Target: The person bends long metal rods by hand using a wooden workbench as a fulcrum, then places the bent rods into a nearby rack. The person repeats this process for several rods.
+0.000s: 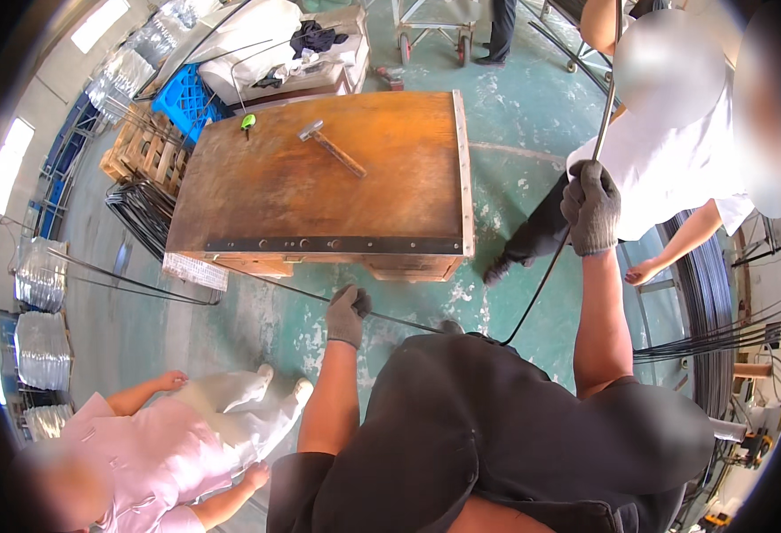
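My left hand (348, 314), in a grey work glove, is closed around a thin black rod (404, 322) in front of the workbench. My right hand (592, 210), also gloved, is raised on the right and grips a black rod that runs steeply up past the top edge. Both stretches meet in front of my dark clothing, where the join is partly hidden, so I cannot tell whether it is one bent rod. Ahead of my left hand stands the wooden workbench (390, 178), with a metal-edged brown top. A hammer (340, 154) and a small green item (248, 121) lie on it.
A person in white (657, 164) stands close on the right, another in pink (164, 435) at lower left. Left of the bench are a blue crate (186, 102), a wooden pallet (155, 147) and black rods (137, 218). More rods (706, 284) line the right; a wheeled frame (435, 28) stands behind.
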Available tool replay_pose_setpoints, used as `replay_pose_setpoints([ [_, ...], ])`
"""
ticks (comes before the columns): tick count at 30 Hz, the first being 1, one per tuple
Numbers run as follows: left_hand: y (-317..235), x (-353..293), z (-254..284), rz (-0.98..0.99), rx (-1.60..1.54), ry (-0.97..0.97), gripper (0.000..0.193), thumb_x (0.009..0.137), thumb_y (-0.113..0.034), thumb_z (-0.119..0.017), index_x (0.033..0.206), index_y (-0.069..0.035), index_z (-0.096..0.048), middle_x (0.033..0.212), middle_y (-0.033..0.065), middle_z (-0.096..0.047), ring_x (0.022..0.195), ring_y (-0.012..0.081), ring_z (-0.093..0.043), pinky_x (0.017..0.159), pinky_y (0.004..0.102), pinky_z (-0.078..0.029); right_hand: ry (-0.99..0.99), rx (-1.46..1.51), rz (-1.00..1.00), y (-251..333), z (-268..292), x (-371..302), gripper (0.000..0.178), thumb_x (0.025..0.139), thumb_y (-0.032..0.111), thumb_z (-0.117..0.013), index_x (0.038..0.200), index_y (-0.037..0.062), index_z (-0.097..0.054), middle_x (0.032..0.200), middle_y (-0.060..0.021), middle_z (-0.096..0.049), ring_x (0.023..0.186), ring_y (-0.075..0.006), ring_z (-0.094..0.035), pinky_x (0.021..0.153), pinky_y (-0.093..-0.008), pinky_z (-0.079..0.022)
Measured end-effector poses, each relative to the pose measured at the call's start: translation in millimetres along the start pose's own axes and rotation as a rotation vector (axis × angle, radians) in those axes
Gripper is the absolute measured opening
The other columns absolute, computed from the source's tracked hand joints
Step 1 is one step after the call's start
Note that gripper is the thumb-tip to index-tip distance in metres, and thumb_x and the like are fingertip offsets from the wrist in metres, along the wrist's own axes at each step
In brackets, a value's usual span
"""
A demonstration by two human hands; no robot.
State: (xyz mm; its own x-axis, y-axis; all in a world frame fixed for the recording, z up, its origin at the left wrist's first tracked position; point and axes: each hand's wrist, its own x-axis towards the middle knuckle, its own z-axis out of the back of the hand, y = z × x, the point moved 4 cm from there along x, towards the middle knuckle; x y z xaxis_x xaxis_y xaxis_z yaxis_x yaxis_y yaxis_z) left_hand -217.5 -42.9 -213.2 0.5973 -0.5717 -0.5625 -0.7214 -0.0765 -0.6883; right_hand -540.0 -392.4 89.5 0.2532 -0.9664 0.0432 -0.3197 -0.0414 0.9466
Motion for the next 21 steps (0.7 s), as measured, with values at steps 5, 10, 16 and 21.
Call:
replay_pose_setpoints([
  [5,52.3,0.2,35.3,0.136,0.076,-0.099,0.016,0.104,-0.020,-0.064,0.115,-0.009,-0.064,0.092,0.0091,-0.071,0.081,0.0270,-0.070,0.075,0.0452,-0.059,0.088,0.020,-0.014,-6.5,2.0,-22.5,0.036,0.113,0.039,-0.057,0.108,0.0039,-0.063,0.068,0.0048,-0.040,0.055,-0.0065,-0.033,0.048,-0.0252,-0.025],
  [10,88.1,-7.2,74.3,0.308,0.183,-0.268,0.015,0.104,-0.021,-0.064,0.113,-0.009,-0.063,0.092,0.0103,-0.071,0.075,0.0266,-0.069,0.064,0.0433,-0.059,0.248,0.004,-0.013,-4.2,-19.5,-58.0,0.041,0.112,0.042,-0.057,0.109,0.0015,-0.062,0.065,0.0048,-0.039,0.054,-0.0073,-0.033,0.050,-0.0258,-0.028],
  [16,129.5,4.8,140.8,0.283,0.254,-0.286,0.018,0.104,-0.022,-0.063,0.116,-0.008,-0.062,0.093,0.0105,-0.071,0.076,0.0267,-0.070,0.065,0.0439,-0.060,0.531,-0.289,0.073,16.6,-89.1,-117.6,0.055,0.106,0.056,-0.061,0.099,0.0018,-0.064,0.065,0.0044,-0.046,0.057,-0.0057,-0.037,0.053,-0.0249,-0.028],
  [21,155.6,7.7,162.1,0.273,0.285,-0.328,0.020,0.105,-0.024,-0.062,0.116,-0.007,-0.063,0.089,0.0083,-0.071,0.073,0.0241,-0.069,0.065,0.0425,-0.059,0.632,-0.489,0.046,25.2,-121.3,-147.1,0.071,0.096,0.070,-0.067,0.094,-0.0012,-0.067,0.070,0.0048,-0.050,0.060,-0.0041,-0.044,0.054,-0.0234,-0.029],
])
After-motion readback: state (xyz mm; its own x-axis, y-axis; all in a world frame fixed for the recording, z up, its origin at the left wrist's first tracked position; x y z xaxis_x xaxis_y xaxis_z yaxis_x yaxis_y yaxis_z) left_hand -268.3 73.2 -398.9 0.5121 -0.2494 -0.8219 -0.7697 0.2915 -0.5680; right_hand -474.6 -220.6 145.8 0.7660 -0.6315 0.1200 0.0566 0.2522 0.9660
